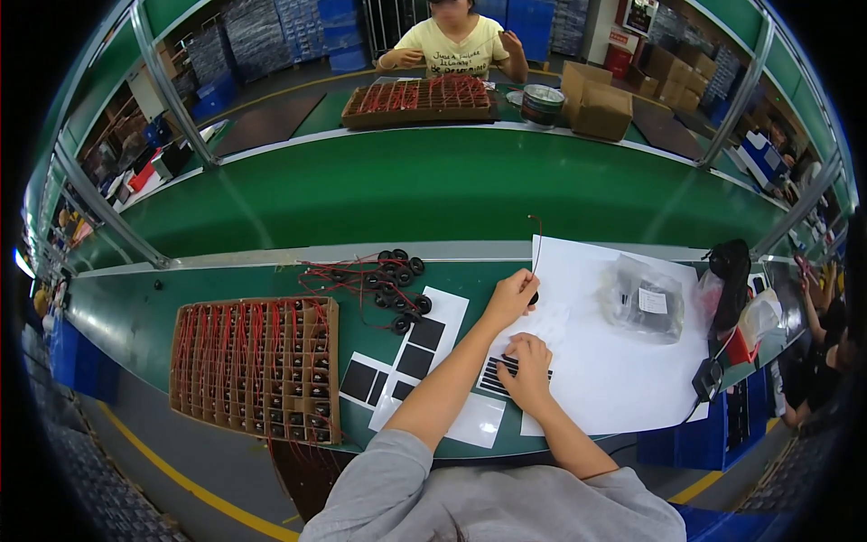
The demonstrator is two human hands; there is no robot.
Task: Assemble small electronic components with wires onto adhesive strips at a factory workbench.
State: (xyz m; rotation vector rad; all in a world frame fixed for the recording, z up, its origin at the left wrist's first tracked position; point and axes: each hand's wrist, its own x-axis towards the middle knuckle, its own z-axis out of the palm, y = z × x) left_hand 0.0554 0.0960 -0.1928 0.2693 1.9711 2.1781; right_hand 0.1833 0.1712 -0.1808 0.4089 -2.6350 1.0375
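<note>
My left hand (513, 298) is closed on a small round black part (534, 298), whose thin dark red wire (539, 244) rises past the fingers. Just below it, my right hand (527, 363) rests with thumb and fingers apart on a small white sheet of black strips (492, 378), partly covering it. Under both hands spreads a large white paper (623, 379). Left of my left forearm, white sheets with black rectangles (415, 361) lie on the green table. Beyond them sits a loose pile of black round parts with red wires (395, 280).
A divided cardboard tray (256, 370) of wired black parts stands at the left. On the paper's right lies a clear plastic bag (646, 303), near a black cable bundle (728, 280). Across the green conveyor (406, 185), a person sits behind another filled tray (415, 101).
</note>
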